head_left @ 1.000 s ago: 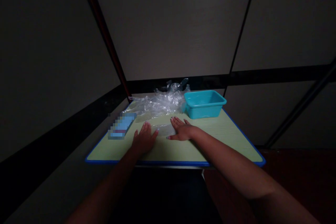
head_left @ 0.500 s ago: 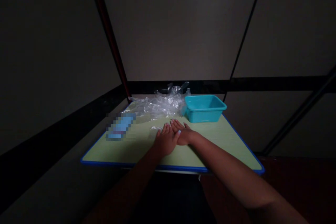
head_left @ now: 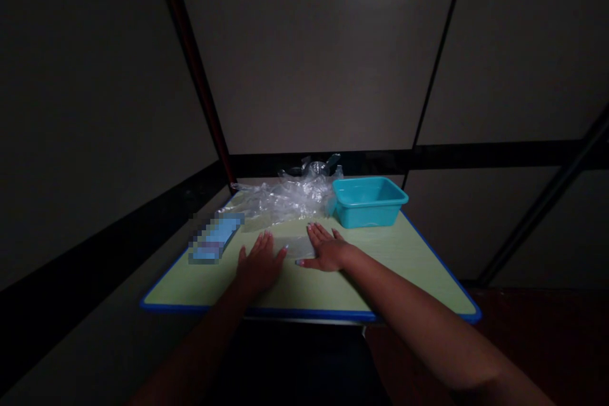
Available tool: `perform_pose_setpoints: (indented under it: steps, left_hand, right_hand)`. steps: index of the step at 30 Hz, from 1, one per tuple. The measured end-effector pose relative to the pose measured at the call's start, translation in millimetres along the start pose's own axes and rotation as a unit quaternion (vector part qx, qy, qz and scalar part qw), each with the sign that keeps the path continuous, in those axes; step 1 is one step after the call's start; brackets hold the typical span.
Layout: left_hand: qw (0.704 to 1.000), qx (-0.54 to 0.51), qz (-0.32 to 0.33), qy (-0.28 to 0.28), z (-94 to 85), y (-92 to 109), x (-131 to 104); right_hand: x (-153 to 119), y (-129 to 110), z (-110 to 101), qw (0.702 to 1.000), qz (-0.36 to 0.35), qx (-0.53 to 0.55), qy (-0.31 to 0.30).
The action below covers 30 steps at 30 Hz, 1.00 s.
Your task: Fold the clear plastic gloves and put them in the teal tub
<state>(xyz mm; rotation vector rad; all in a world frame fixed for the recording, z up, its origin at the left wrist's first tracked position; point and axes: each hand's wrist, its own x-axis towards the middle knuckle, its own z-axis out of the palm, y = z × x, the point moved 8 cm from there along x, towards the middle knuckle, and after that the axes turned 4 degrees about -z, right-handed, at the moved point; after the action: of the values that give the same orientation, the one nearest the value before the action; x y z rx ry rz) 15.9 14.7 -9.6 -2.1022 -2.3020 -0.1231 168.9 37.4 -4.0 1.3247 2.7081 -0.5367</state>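
A clear plastic bag (head_left: 294, 247) lies flat on the table, folded into a strip. At its left end rests my left hand (head_left: 259, 264), palm down with the fingers stretched out. My right hand (head_left: 327, 250) lies flat on its right end, thumb pointing left and fingers spread. Both hands partly cover the strip, so its ends are hidden. Behind them spreads a loose heap of crumpled clear plastic bags (head_left: 290, 198).
A turquoise plastic basin (head_left: 370, 212) stands at the back right of the yellow-green table (head_left: 399, 273), which has a blue edge. On the left lies a blurred-out blue rectangular object (head_left: 217, 238). Wall panels (head_left: 314, 63) rise close behind the table.
My left hand has slid left, away from my right hand, which it was touching. The flat plastic strip now shows between them. The right hand's thumb has spread out to the left.
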Motion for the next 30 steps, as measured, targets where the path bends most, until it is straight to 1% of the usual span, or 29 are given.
perform_pose_setpoints:
  steps: [2,3,6,8,10,11,13,15,16,19,21,25,28,30]
  left_hand:
    - [1.0,0.009,-0.006,0.009,-1.8,0.1,-1.0]
    - [1.0,0.012,0.008,0.018,-3.9,3.2,-0.7]
    - [0.995,0.015,0.097,0.037,-10.3,20.8,7.6]
    - [0.99,0.012,0.139,0.036,-13.9,30.5,22.3]
    - [0.989,0.004,0.141,0.046,-20.2,35.8,42.5]
    - [0.989,-0.003,0.135,0.064,-25.6,37.9,52.0]
    - [0.985,-0.025,0.125,0.118,-38.8,42.2,64.4]
    - [0.978,-0.042,0.12,0.166,-49.6,45.0,66.6]
    - [0.975,-0.045,0.12,0.181,-53.0,45.7,64.9]
    - [0.973,-0.037,0.114,0.199,-56.4,44.0,57.1]
    - [0.976,-0.025,0.115,0.185,-52.0,44.2,54.5]
    - [0.985,-0.002,0.128,0.116,-33.0,52.4,55.0]
    - [0.992,0.007,0.109,0.06,-22.1,56.9,54.8]
    - [0.995,0.014,0.097,0.031,-18.3,58.6,53.5]
  right_hand:
    - [1.0,0.8,1.2,1.0,-0.002,-0.001,0.002]
    - [1.5,1.1,1.7,1.0,-0.004,-0.001,0.003]
    - [2.6,1.7,2.3,1.0,-0.008,-0.002,0.009]
    - [2.6,2.2,1.9,1.0,-0.007,-0.002,0.014]
    - [1.7,3.0,0.5,1.0,-0.001,0.0,0.019]
    - [0.9,3.2,-0.5,1.0,0.002,0.0,0.022]
    - [-0.8,2.8,-1.8,1.0,0.004,0.001,0.023]
    - [-1.9,1.9,-2.0,1.0,0.004,0.002,0.02]
    - [-2.2,1.6,-1.9,1.0,0.005,0.002,0.018]
    - [-2.1,1.9,-1.7,1.0,0.014,0.004,0.018]
    - [-1.7,2.5,-2.1,1.0,0.02,0.005,0.023]
    - [-1.3,3.4,-0.2,1.0,0.023,0.001,0.015]
    - [-1.7,4.1,0.0,1.0,0.022,-0.001,0.014]
    - [-1.0,4.0,-0.7,1.0,0.013,0.002,0.017]
